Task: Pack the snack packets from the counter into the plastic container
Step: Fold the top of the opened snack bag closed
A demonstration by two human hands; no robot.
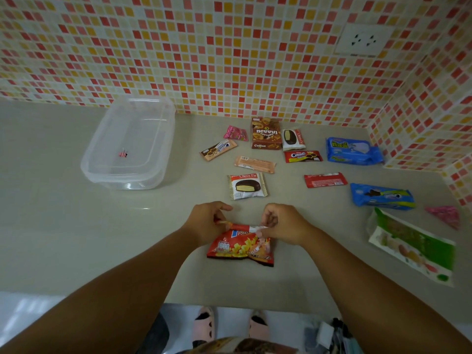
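Note:
A red chip packet (pixel 240 247) lies near the counter's front edge. My left hand (pixel 208 222) and my right hand (pixel 283 223) both pinch its folded top edge. The clear plastic container (pixel 102 139) stands at the back left, holding only a small pink binder clip (pixel 122 154). Several snack packets lie spread beyond my hands: a Choco Pie (pixel 246 186), a peach wafer bar (pixel 255 164), a brown Collon box (pixel 265 134), a red Creamo pack (pixel 303 156), a red bar (pixel 325 180) and two blue biscuit packs (pixel 353 152) (pixel 381 196).
A long green and white packet (pixel 413 245) lies at the right, with a pink wrapper (pixel 444 214) beside it. The tiled wall runs behind and turns a corner at the right, carrying a power socket (pixel 362 39). The counter's front edge lies just below my forearms.

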